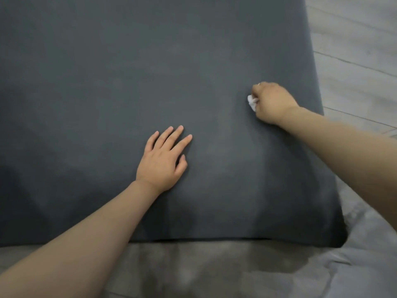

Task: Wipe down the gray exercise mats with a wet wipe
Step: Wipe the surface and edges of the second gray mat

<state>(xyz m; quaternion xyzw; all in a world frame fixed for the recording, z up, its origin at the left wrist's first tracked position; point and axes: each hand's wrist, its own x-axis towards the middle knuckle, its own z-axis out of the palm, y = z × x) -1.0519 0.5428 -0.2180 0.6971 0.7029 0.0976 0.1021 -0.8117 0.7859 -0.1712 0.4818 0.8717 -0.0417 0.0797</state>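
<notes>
From the head camera, a broad dark gray foam exercise mat [129,72] with a matte, faintly mottled surface fills most of the view. Toward the mat's right edge, the right hand [271,103] has its fingers curled around a small crumpled white wet wipe [251,102], pressing it onto the mat; only a bit of the wipe shows at the knuckles. The left hand [163,161] lies flat near the mat's near edge, fingers straight and spread. Pale wood-plank flooring [354,50] lies beyond the mat's right edge.
</notes>
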